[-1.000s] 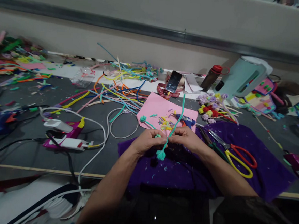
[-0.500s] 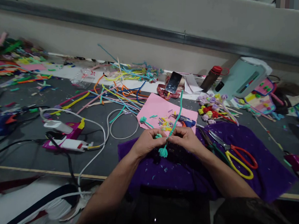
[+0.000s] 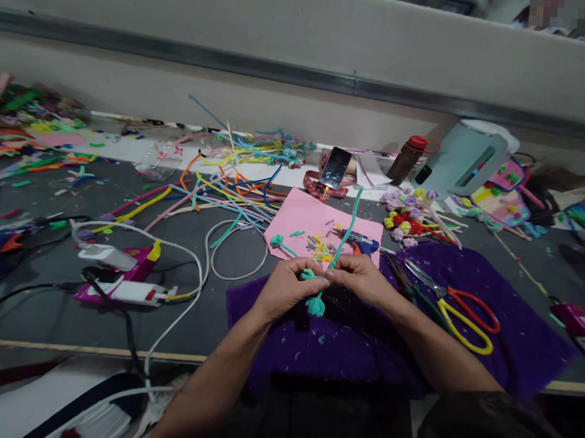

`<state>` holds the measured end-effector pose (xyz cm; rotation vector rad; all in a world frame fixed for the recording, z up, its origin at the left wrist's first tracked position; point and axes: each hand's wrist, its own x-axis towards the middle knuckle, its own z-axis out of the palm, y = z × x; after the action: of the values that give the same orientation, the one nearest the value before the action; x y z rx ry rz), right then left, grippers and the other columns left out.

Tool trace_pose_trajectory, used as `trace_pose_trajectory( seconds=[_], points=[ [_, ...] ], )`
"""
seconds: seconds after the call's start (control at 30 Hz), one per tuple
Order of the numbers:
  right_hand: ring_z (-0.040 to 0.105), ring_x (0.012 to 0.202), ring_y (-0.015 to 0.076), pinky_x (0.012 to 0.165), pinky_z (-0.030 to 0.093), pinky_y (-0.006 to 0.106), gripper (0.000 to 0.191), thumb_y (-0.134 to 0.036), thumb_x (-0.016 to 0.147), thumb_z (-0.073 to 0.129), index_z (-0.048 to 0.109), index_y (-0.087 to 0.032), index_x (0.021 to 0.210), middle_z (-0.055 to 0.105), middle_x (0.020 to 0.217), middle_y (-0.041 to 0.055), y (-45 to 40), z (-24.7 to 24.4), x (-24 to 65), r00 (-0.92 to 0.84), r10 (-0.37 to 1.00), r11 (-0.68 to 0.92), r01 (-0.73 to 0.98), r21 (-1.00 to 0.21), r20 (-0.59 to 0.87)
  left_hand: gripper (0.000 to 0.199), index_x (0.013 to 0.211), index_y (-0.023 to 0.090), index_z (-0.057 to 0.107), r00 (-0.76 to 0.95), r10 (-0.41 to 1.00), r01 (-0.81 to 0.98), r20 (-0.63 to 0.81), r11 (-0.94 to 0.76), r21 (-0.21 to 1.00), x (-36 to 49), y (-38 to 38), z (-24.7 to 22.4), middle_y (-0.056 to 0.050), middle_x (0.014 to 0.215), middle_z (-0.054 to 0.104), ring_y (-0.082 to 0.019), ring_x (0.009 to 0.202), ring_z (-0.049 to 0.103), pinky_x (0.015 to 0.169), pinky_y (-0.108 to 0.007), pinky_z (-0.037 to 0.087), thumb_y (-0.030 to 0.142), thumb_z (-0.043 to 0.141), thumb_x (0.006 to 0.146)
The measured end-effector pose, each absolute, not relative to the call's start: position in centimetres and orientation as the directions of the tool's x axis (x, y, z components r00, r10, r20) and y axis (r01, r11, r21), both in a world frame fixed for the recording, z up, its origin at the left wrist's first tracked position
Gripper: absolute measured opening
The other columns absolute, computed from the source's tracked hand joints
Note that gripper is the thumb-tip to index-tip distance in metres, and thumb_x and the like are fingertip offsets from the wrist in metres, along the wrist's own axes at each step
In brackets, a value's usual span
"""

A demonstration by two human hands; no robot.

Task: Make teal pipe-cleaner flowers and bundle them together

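Over the purple cloth (image 3: 264,330), my two hands meet at a teal pipe cleaner (image 3: 351,223) whose stem points up and away. A looped teal pipe-cleaner flower (image 3: 316,305) hangs below my fingers. My left hand (image 3: 290,287) pinches the teal piece, with another teal loop showing between its thumb and fingers. The fingertips of my right hand (image 3: 356,277) are closed on the stem. Just beyond lies a pink sheet (image 3: 293,212) with short pipe-cleaner offcuts (image 3: 320,249), a second teal flower (image 3: 277,240) and a blue glue gun (image 3: 363,243).
Red-and-yellow-handled scissors (image 3: 466,318) lie on the cloth at right. Behind are a phone (image 3: 335,167), a red-capped bottle (image 3: 407,159), a pale kettle (image 3: 470,158) and small pompom flowers (image 3: 407,217). Loose pipe cleaners (image 3: 224,191), a white cable (image 3: 204,266) and a magenta power strip (image 3: 141,268) fill the left.
The view has tilted slightly, so the table sits a bit lower. My hands stay together on the teal piece; more of the teal loop now shows by my left fingers.
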<state>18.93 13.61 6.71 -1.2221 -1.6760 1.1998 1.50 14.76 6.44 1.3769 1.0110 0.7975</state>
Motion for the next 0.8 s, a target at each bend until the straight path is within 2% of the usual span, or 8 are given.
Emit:
trace_pose_trajectory(
  seconds=[0.17, 0.3, 0.47, 0.53, 0.6, 0.67, 0.7, 0.8],
  points=[
    [0.032, 0.049, 0.0075, 0.047, 0.023, 0.021, 0.032, -0.036, 0.080, 0.051, 0.045, -0.016, 0.056, 0.035, 0.053, -0.0056, 13.5, 6.8, 19.1, -0.306, 0.950, 0.170, 0.324, -0.931, 0.067, 0.020, 0.069, 0.015, 0.064, 0.344, 0.935, 0.121, -0.082, 0.043, 0.992, 1.4, 14.8, 6.4, 0.003, 0.056, 0.054, -0.007, 0.046, 0.042, 0.046, -0.018, 0.031, 0.031, 0.070, 0.059],
    [0.035, 0.051, 0.0078, 0.048, 0.026, 0.021, 0.030, -0.031, 0.080, 0.052, 0.045, -0.015, 0.055, 0.038, 0.054, -0.0048, 13.6, 6.8, 19.0, -0.293, 0.949, 0.216, 0.336, -0.917, 0.116, 0.017, 0.071, 0.017, 0.067, 0.306, 0.951, 0.243, 0.032, -0.111, 0.964, 1.5, 14.6, 6.2, 0.002, 0.056, 0.056, -0.009, 0.047, 0.043, 0.047, -0.020, 0.032, 0.032, 0.067, 0.062],
    [0.032, 0.045, 0.0063, 0.044, 0.024, 0.020, 0.031, -0.030, 0.078, 0.053, 0.044, -0.016, 0.052, 0.038, 0.050, -0.0058, 14.0, 6.3, 18.6, -0.216, 0.976, 0.070, 0.285, -0.956, 0.007, 0.012, 0.070, 0.020, 0.068, 0.275, 0.934, 0.409, 0.227, -0.327, 0.852, 1.8, 14.4, 6.4, 0.000, 0.062, 0.062, -0.012, 0.055, 0.051, 0.055, -0.022, 0.037, 0.031, 0.066, 0.065],
    [0.035, 0.045, 0.0065, 0.043, 0.025, 0.020, 0.031, -0.031, 0.079, 0.051, 0.044, -0.016, 0.052, 0.040, 0.050, -0.0056, 14.1, 6.1, 18.6, -0.235, 0.972, 0.068, 0.288, -0.955, -0.001, 0.012, 0.071, 0.021, 0.068, 0.281, 0.932, 0.418, 0.229, -0.333, 0.845, 1.7, 14.4, 6.5, 0.000, 0.063, 0.062, -0.012, 0.056, 0.051, 0.055, -0.022, 0.037, 0.030, 0.066, 0.065],
    [0.040, 0.048, 0.0076, 0.045, 0.029, 0.019, 0.031, -0.033, 0.081, 0.051, 0.047, -0.016, 0.056, 0.044, 0.052, -0.0048, 14.0, 6.2, 18.7, -0.239, 0.968, 0.158, 0.345, -0.925, 0.076, 0.015, 0.074, 0.020, 0.068, 0.283, 0.948, 0.398, 0.146, -0.255, 0.881, 1.6, 14.6, 6.6, 0.001, 0.059, 0.060, -0.011, 0.052, 0.049, 0.051, -0.021, 0.036, 0.032, 0.065, 0.066],
    [0.049, 0.057, 0.0106, 0.052, 0.037, 0.021, 0.024, -0.036, 0.080, 0.054, 0.055, -0.016, 0.068, 0.053, 0.061, -0.0018, 13.8, 6.6, 18.9, -0.229, 0.941, 0.329, 0.459, -0.825, 0.248, 0.019, 0.078, 0.019, 0.068, 0.278, 0.960, 0.333, 0.041, -0.136, 0.933, 1.4, 15.0, 6.6, 0.002, 0.059, 0.059, -0.011, 0.051, 0.048, 0.049, -0.021, 0.035, 0.034, 0.065, 0.066],
    [0.053, 0.065, 0.0131, 0.058, 0.040, 0.023, 0.021, -0.037, 0.078, 0.057, 0.058, -0.016, 0.077, 0.058, 0.070, 0.0009, 13.6, 6.8, 19.1, -0.239, 0.904, 0.428, 0.529, -0.733, 0.355, 0.020, 0.078, 0.018, 0.068, 0.281, 0.960, 0.287, -0.007, -0.077, 0.955, 1.3, 15.2, 6.6, 0.002, 0.061, 0.059, -0.010, 0.052, 0.048, 0.050, -0.020, 0.035, 0.034, 0.066, 0.066],
    [0.054, 0.092, 0.0210, 0.078, 0.041, 0.033, 0.029, -0.032, 0.078, 0.059, 0.058, -0.018, 0.103, 0.061, 0.101, 0.0096, 13.2, 7.9, 19.6, -0.364, 0.723, 0.632, 0.692, -0.348, 0.588, 0.018, 0.071, 0.016, 0.064, 0.348, 0.930, 0.130, -0.123, 0.082, 0.988, 1.2, 15.5, 6.6, 0.003, 0.058, 0.057, -0.009, 0.051, 0.047, 0.050, -0.020, 0.035, 0.031, 0.068, 0.063]
  ],
)
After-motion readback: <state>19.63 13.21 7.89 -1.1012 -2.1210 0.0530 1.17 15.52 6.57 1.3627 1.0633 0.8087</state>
